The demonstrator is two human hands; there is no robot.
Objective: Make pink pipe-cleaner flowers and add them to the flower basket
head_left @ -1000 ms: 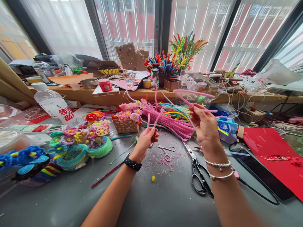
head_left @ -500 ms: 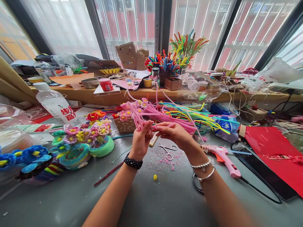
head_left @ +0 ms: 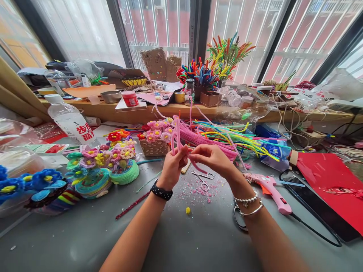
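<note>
Bent pink pipe cleaners [head_left: 176,133] stand up out of my left hand [head_left: 175,165], which is closed on them between thumb and fingers. My right hand [head_left: 209,159] pinches at the same pink stems beside the left fingertips, and one loose end curves down under it. Just behind lies a thick bundle of pink pipe cleaners [head_left: 195,139]. Small silver scissors [head_left: 203,180] rest on the table beneath my hands, among pink clippings. A box of pink pipe-cleaner flowers [head_left: 154,147] is to the left of the bundle.
Finished flower pots [head_left: 124,173] and a plastic bottle [head_left: 72,122] stand on the left. At right lie a pink glue gun [head_left: 273,190], a black phone [head_left: 317,207] and a red sheet [head_left: 331,181]. A yellow pompom [head_left: 188,210] sits in front; black-handled scissors [head_left: 239,219] lie near my right wrist.
The pink stems in my left hand have turned more upright and closer together. A loose pink end now hangs below my right fingers. The whole view has shifted slightly.
</note>
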